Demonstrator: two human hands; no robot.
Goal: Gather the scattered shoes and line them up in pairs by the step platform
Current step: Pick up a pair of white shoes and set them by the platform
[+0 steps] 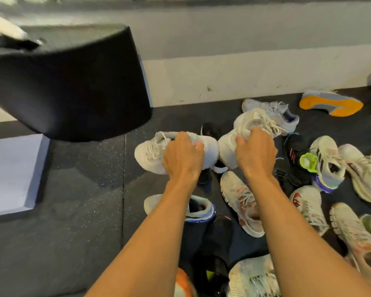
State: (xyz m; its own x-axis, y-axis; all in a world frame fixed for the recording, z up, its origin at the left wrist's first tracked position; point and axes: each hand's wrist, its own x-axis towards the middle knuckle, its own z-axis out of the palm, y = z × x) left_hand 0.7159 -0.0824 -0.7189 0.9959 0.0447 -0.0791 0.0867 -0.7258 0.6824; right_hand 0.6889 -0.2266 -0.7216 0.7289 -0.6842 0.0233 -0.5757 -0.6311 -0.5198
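Gripping white shoes: left hand holds one, right hand another.

Floor: dark speckled rubber matting, with a seam running front to back.
Wall: pale, scuffed base band, standing behind the floor's far edge.
Dark clothing: lying on the floor, near edge.

White shoes, black platform, orange-soled shoe, speckled dark floor.
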